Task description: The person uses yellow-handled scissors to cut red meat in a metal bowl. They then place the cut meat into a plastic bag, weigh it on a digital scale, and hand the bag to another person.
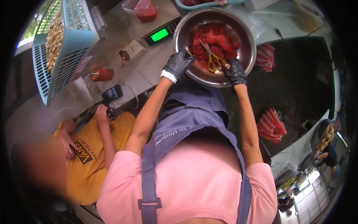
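A wide stainless steel bowl (244,43) is in front of me, with red raw meat (220,37) in it. Scissors with yellow handles (212,62) lie open on the meat, blades pointing away to the left. My left hand (179,62), in a black glove, grips the bowl's near-left rim with curled fingers. My right hand (236,72), also black-gloved, is closed over the near-right rim. Its thumb is inside the bowl, close beside the scissors' handles; whether it touches them I cannot tell.
A digital scale (160,34) with a lit green display bears a bag of red meat (144,13). At left stands a blue basket (69,56) of pale nuts or beans. A phone (112,93) and cables lie nearby. Another person in a yellow shirt (97,156) sits at left. Striped bags (271,125) are at right.
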A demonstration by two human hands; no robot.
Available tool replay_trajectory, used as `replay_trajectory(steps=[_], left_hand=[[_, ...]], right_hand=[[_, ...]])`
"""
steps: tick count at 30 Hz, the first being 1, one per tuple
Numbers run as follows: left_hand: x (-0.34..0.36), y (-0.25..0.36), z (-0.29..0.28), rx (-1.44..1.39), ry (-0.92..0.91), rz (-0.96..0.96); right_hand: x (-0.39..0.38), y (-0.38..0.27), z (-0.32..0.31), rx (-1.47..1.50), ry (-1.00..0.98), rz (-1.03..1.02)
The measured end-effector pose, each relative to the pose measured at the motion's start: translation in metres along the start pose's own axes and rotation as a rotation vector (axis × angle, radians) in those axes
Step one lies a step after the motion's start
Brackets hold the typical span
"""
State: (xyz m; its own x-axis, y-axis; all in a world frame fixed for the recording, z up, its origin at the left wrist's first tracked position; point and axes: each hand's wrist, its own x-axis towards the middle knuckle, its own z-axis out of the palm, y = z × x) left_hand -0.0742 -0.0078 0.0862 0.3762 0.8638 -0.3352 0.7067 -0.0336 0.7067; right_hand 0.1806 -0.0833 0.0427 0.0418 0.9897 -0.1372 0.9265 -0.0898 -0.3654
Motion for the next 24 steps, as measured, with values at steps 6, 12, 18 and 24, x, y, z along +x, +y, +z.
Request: replay_trajectory(steps=[6,12,18,24], left_hand=[[0.086,-0.014,0.062,0.592,0.356,0.13],[0.115,-0.007,0.067,0.33,0.12,-0.074],[0.122,-0.019,0.073,0.249,0.188,-0.071],[0.126,-0.021,0.067,0.476,0.056,0.113]], right_hand=[[0.003,-0.035,0.02,0.058,-0.098,0.187],[0.012,-0.037,0.027,-0.029,0.05,0.282],[0.017,-0.041,0.048,-0.03,0.117,0.254],[0.021,-0.048,0.067,0.116,0.03,0.385]])
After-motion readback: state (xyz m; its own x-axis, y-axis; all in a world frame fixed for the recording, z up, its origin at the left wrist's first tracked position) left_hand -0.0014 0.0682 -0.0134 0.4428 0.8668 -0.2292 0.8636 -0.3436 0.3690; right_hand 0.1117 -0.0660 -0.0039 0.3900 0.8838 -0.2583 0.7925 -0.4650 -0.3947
